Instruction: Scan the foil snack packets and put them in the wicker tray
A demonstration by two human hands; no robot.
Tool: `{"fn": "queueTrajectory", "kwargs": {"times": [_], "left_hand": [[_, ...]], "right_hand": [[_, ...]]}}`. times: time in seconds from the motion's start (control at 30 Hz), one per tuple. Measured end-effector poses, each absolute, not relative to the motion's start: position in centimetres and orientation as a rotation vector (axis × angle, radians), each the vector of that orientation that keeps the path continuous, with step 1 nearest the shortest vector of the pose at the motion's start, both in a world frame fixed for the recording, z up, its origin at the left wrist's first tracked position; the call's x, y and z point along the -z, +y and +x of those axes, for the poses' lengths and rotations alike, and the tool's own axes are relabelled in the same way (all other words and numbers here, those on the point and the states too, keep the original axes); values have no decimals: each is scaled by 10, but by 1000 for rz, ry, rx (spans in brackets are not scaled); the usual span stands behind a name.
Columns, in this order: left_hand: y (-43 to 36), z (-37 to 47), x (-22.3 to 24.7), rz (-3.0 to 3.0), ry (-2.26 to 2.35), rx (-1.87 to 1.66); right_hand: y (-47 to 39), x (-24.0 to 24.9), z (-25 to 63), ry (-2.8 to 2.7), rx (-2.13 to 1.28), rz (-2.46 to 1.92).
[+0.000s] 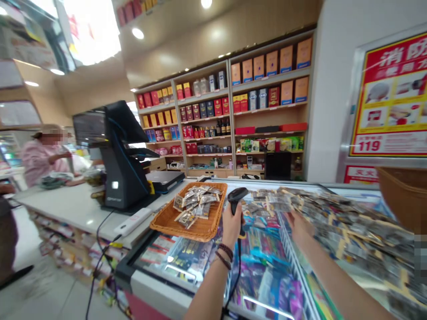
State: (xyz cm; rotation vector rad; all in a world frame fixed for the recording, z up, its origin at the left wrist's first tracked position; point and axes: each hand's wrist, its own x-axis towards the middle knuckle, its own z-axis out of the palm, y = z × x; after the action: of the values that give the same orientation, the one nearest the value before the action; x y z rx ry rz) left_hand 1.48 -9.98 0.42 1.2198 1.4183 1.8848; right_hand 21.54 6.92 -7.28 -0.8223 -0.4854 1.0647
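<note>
My left hand point(232, 224) is wrapped round the grip of a black handheld barcode scanner point(237, 195), whose cord hangs down past my wrist. Over the glass lid, my right hand point(300, 227) has its fingers closed at the edge of a small clear packet point(280, 203), slightly blurred. Many similar flat packets point(356, 222) lie heaped to the right of that hand. Just left of the scanner, an orange wicker basket point(160, 222) carries several more small packets point(199, 201).
Beneath the hands is a glass-topped freezer point(167, 284) with colourful packages inside. A black checkout terminal point(122, 178) stands on the white counter point(66, 222) at left, where a person point(43, 158) is across from it. A brown bin point(405, 195) is at far right.
</note>
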Motion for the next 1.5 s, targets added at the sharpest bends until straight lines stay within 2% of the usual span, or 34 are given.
{"fn": "queueTrajectory", "kwargs": {"times": [0.33, 0.47, 0.57, 0.77, 0.97, 1.2, 1.37, 1.5], "left_hand": [[-152, -112, -40, 1058, 1780, -2054], [-174, -150, -37, 1017, 1918, -2101], [-186, -167, -33, 970, 2011, -2126], [-186, -156, -30, 1024, 1991, -2091], [-152, -93, -34, 1162, 1742, -1983], [-103, -13, -27, 1239, 1454, -1850], [-76, 26, -5, 1187, 1443, -1754], [-69, 39, 17, 1184, 1481, -1681]], "right_hand": [[74, 18, 30, -636, -1381, -769], [49, 1, -32, -1088, -1451, -628], [37, -2, -45, -1327, -1357, -627], [48, 20, 13, -1546, -953, -825], [68, 45, 138, -1614, -642, -1097], [76, 46, 269, -1517, -405, -1351], [59, 46, 283, -1616, -425, -1524], [40, 47, 248, -1791, -246, -1710]]}}
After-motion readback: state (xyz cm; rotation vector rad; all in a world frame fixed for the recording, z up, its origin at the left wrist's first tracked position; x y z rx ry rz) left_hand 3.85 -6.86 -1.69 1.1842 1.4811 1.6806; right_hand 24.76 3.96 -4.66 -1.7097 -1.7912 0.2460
